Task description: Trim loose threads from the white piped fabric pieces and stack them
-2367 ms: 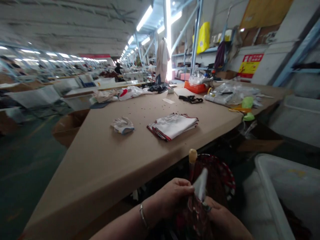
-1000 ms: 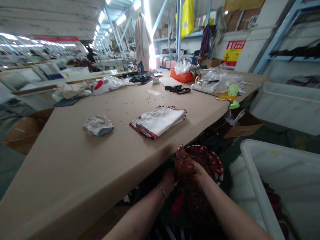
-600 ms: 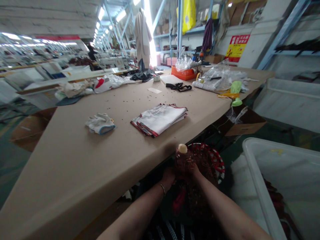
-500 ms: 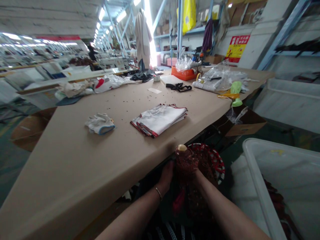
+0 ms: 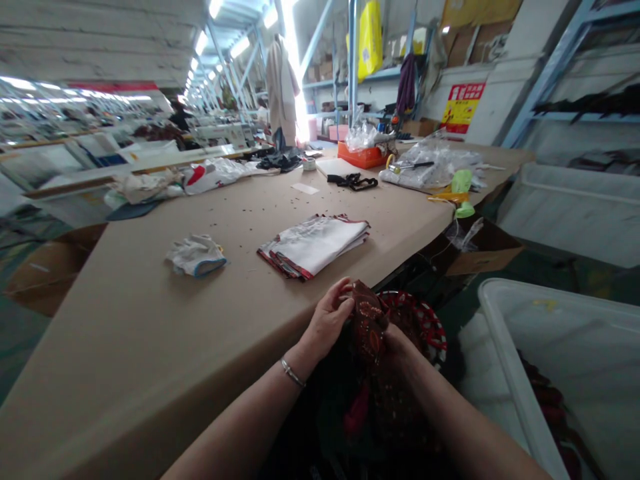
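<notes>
A dark brown cloth [image 5: 367, 320] with an orange and white pattern is bunched up at the table's near edge. On its left side my left hand [image 5: 327, 317], with a bracelet at the wrist, is closed, thumb and fingers pinching the cloth's edge. My right hand [image 5: 397, 341] grips the same cloth from the right, its fingers partly hidden behind the folds. More of the brown material hangs below, over a round basket [image 5: 440, 330] with a red and white rim. A stack of folded white cloths with red edges [image 5: 320, 243] lies on the table just beyond.
The brown-covered table [image 5: 240, 307] carries a pair of white gloves [image 5: 197, 255], a black strap [image 5: 353, 181], an orange tray [image 5: 364, 155] and clear plastic bags [image 5: 435, 163]. To the right stand a white bin [image 5: 500, 320] and a cardboard box [image 5: 485, 257].
My left hand has risen from below the table edge to the cloth's upper left side. The cloth has turned, showing its patterned face, and the pale end on top no longer shows.
</notes>
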`<state>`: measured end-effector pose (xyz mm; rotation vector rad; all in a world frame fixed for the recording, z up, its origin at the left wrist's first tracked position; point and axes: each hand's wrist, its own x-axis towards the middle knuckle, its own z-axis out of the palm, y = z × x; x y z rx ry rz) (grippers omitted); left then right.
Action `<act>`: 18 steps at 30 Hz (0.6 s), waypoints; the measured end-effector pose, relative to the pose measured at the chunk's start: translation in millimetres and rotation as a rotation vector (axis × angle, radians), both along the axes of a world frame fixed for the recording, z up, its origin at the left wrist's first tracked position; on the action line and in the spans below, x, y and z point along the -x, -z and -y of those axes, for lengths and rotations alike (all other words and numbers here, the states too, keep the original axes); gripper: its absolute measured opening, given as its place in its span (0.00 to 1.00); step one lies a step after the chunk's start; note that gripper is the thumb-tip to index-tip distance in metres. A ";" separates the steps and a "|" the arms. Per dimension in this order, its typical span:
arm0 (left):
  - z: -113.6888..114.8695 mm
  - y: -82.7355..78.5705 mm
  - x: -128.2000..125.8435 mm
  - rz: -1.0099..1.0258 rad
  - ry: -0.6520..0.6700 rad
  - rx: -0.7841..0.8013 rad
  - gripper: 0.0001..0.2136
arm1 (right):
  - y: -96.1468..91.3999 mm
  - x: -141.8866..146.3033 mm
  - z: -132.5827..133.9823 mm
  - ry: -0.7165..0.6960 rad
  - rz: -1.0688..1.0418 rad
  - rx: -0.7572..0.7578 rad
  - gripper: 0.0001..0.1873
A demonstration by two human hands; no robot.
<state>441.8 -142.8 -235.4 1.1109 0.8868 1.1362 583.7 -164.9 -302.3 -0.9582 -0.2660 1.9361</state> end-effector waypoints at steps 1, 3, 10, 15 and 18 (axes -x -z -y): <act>-1.8 -2.0 -0.4 -0.009 0.033 0.000 0.17 | 4.6 0.0 1.5 0.000 -0.006 0.027 0.09; -6.6 -8.0 -1.4 -0.054 0.015 -0.013 0.11 | 9.8 -1.0 3.9 0.008 -0.012 0.065 0.11; -14.9 -49.6 8.8 0.172 -0.427 -0.156 0.11 | -9.9 -13.3 -9.3 0.155 -0.073 -0.102 0.10; 15.8 -8.8 26.3 0.094 -0.484 0.001 0.13 | 45.7 -19.3 -13.9 0.183 0.045 -0.035 0.08; 36.5 31.3 33.3 0.020 -0.459 0.114 0.13 | 82.5 -20.0 -4.9 0.111 0.116 0.036 0.10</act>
